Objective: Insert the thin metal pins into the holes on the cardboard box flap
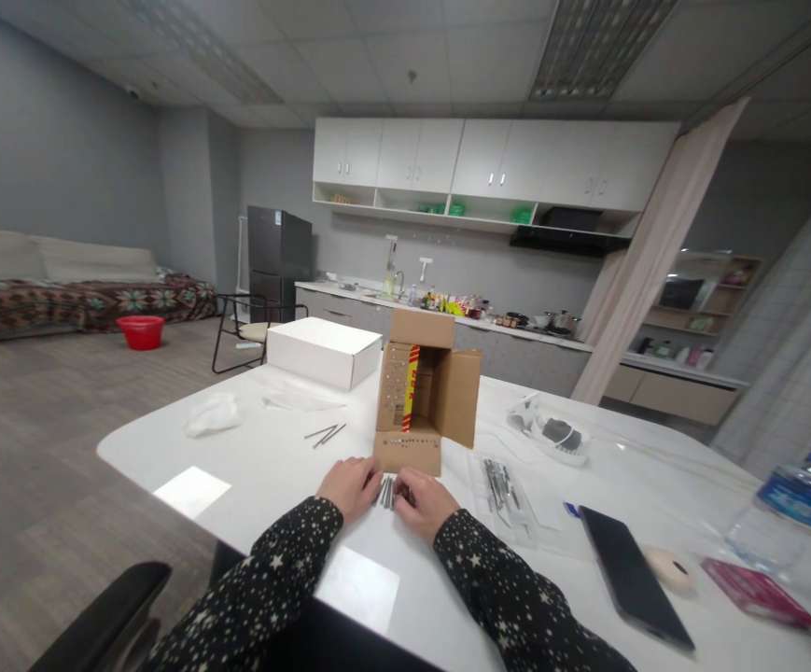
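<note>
Several thin grey metal rods (386,493) lie side by side on the white table, just in front of an open cardboard box. My left hand (350,487) is closed, its curled fingertips against the rods' left side. From the right, my right hand (425,504) closes on the same bundle with bent fingers. Its fingertips are partly hidden. The cardboard box (395,383) rests on its side with its opening towards me, flaps spread, and a yellow and red strip along its edge. A few similar rods (326,434) lie loose left of it.
A white box (321,350) stands behind on the left, near crumpled plastic (213,413). To the right are a clear pack of metal tools (503,487), a white coiled item (555,437), a black phone (633,574), a dark pink packet (756,593) and a water bottle (793,504).
</note>
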